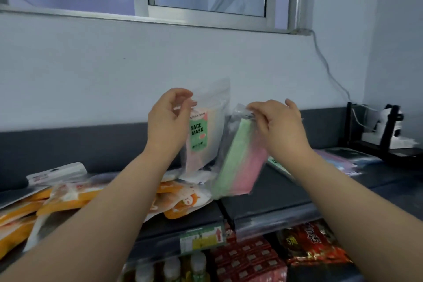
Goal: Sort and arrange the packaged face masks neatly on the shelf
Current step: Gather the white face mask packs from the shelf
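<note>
My left hand (168, 119) pinches the upper left edge of a clear pack with a green "FACE MASK" label (201, 130), held upright above the dark shelf top (274, 188). Beside it, my right hand (278, 126) pinches the top corner of a second clear pack of green and pink masks (238, 162), which hangs tilted with its lower end just over the shelf. The two packs overlap slightly in the middle. Several orange and white packs (75, 197) lie piled on the shelf at the left. More pastel mask packs (338, 162) lie flat at the right.
A black rack with a white device (386, 130) stands at the far right end of the shelf against the wall. Below the shelf edge hang a price tag (201, 239), red snack packets (306, 245) and bottles (174, 270). A window sits high on the wall.
</note>
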